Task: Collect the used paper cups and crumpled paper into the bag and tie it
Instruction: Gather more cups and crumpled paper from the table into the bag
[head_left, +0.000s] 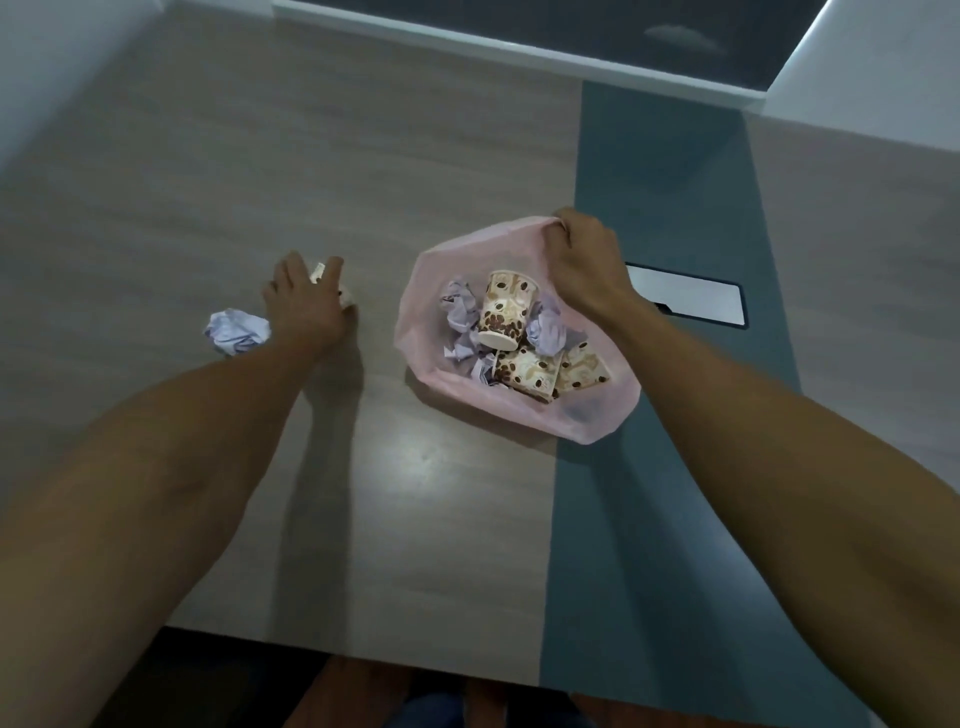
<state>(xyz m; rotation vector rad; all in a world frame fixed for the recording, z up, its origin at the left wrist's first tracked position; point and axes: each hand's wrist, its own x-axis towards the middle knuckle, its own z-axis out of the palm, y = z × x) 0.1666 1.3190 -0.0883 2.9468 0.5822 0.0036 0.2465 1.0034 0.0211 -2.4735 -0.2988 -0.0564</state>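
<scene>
Bag (597, 415) rim pinched by right hand (582, 260); left hand (306, 301) grasps a cup (318, 272) (mostly hidden).

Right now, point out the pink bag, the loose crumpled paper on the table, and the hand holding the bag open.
pink bag (597, 415), head view, near bare wall
crumpled paper (236, 331), head view, middle of wad
right hand (584, 260), head view, back of hand

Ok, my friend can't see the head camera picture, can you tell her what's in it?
A right hand holds open a pink bag of cups and crumpled paper on a table. The left hand grips a cup still on the table, beside a paper ball.
</scene>
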